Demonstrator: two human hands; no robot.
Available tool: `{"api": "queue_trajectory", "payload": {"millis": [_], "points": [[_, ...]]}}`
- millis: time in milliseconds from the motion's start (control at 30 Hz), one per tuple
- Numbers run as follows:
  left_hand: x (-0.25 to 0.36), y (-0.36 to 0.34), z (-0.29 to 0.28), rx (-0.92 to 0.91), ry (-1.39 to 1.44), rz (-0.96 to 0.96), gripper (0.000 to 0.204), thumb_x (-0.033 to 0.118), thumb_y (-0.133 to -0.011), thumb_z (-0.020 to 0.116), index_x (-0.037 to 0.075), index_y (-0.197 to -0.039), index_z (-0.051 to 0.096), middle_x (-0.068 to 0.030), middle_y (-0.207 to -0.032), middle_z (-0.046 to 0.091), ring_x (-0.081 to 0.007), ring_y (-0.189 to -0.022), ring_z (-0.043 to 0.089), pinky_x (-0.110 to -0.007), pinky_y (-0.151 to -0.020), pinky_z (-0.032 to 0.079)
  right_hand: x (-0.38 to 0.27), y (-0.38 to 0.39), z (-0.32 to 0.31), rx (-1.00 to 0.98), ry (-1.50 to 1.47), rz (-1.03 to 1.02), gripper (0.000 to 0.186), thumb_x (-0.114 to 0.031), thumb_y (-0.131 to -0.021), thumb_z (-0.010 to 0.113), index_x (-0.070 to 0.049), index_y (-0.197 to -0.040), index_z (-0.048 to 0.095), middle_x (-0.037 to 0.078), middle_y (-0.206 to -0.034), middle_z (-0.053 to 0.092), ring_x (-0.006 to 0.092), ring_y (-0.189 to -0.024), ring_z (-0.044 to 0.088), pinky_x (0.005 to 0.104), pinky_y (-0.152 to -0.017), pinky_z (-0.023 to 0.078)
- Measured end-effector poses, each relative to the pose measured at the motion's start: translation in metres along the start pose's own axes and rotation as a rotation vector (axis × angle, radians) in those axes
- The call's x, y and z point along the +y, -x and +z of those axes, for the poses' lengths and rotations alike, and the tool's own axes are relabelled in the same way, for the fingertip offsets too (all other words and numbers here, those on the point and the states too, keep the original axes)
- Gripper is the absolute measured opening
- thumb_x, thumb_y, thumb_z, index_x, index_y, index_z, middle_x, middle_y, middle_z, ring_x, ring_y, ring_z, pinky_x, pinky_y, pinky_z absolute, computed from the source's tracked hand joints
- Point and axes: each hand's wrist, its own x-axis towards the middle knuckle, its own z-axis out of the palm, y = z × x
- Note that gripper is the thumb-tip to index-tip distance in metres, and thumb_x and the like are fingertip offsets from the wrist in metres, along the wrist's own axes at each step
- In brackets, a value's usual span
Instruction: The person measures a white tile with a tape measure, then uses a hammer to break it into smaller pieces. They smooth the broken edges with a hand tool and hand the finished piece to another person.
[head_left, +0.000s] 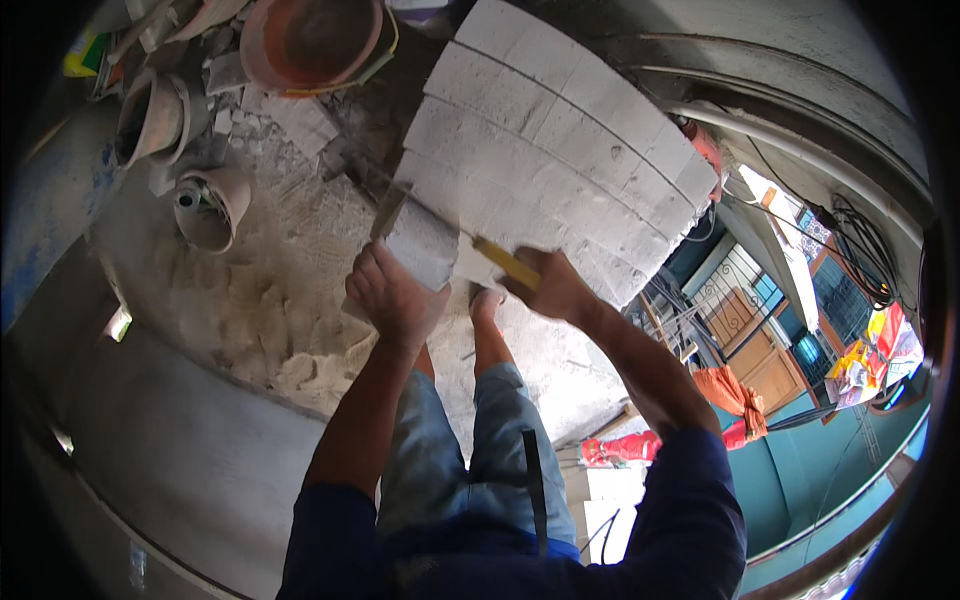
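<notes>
My left hand (392,295) grips a light grey masonry block (422,243), with its fingers wrapped over the near left side. In my right hand (552,287) is a yellow-handled tool (505,262). A thin, blurred part of it stretches up and left across the far end of the block; motion hides its exact shape. Just beyond the block stands a large stack of similar light grey blocks (540,130), set in rows. My feet are on the dusty floor below the held block.
An orange-brown basin (312,50) lies at the far left near broken rubble (235,120). Closer are a dusty bucket (152,120) and a smaller pail (215,210) with something inside. Pale powder (270,310) covers the floor. Cables (862,250) hang at the right.
</notes>
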Motion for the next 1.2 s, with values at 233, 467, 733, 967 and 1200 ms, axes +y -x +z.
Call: {"api": "queue_trajectory", "payload": {"millis": [233,467,733,967,1200], "points": [[-0.001,-0.008,-0.003,0.063,0.022,0.053,0.106,0.032,-0.056,0.091,-0.003,-0.139,0.036,-0.0236,-0.129,0.050,-0.0417,-0.122,0.048,-0.053,-0.106,0.034,0.020,0.038,-0.017,-0.090,0.069,0.103,0.024,-0.021,-0.087,0.076,-0.003,-0.101,0.066,0.016,-0.080,0.067,0.0350,-0.071,0.068,0.0392,-0.065,0.053],[-0.002,-0.011,0.005,0.083,0.023,0.059,0.103,0.032,-0.056,0.090,-0.002,-0.138,0.037,-0.0240,-0.128,0.050,-0.0426,-0.121,0.048,-0.053,-0.104,0.035,0.020,-0.049,0.019,-0.011,0.040,0.043,0.029,-0.026,-0.090,0.073,-0.003,-0.104,0.063,0.022,-0.078,0.067,0.0410,-0.077,0.068,0.0425,-0.068,0.054],[-0.001,-0.011,0.004,0.043,0.013,0.029,0.105,0.033,-0.055,0.090,-0.003,-0.138,0.036,-0.0235,-0.126,0.051,-0.0445,-0.120,0.048,-0.056,-0.103,0.035,0.060,-0.009,0.001,-0.044,-0.048,-0.035,0.023,-0.020,-0.088,0.076,-0.002,-0.091,0.062,0.016,-0.074,0.064,0.0287,-0.060,0.061,0.0382,-0.060,0.050],[0.001,-0.015,-0.001,0.054,0.001,0.036,0.097,0.033,-0.054,0.090,-0.005,-0.130,0.043,-0.0240,-0.119,0.055,-0.0430,-0.114,0.053,-0.053,-0.100,0.040,0.041,-0.010,0.008,-0.007,0.030,-0.023,0.020,-0.015,-0.088,0.076,-0.001,-0.088,0.062,0.014,-0.074,0.066,0.0260,-0.061,0.063,0.0384,-0.059,0.049],[-0.005,-0.007,0.012,-0.012,0.085,0.039,0.110,0.036,-0.056,0.091,-0.003,-0.142,0.034,-0.0233,-0.131,0.045,-0.0416,-0.122,0.044,-0.054,-0.103,0.033,0.059,-0.039,0.023,0.016,0.019,0.028,0.025,-0.024,-0.088,0.074,-0.004,-0.101,0.066,0.019,-0.081,0.069,0.0378,-0.076,0.069,0.0423,-0.067,0.053]]}}
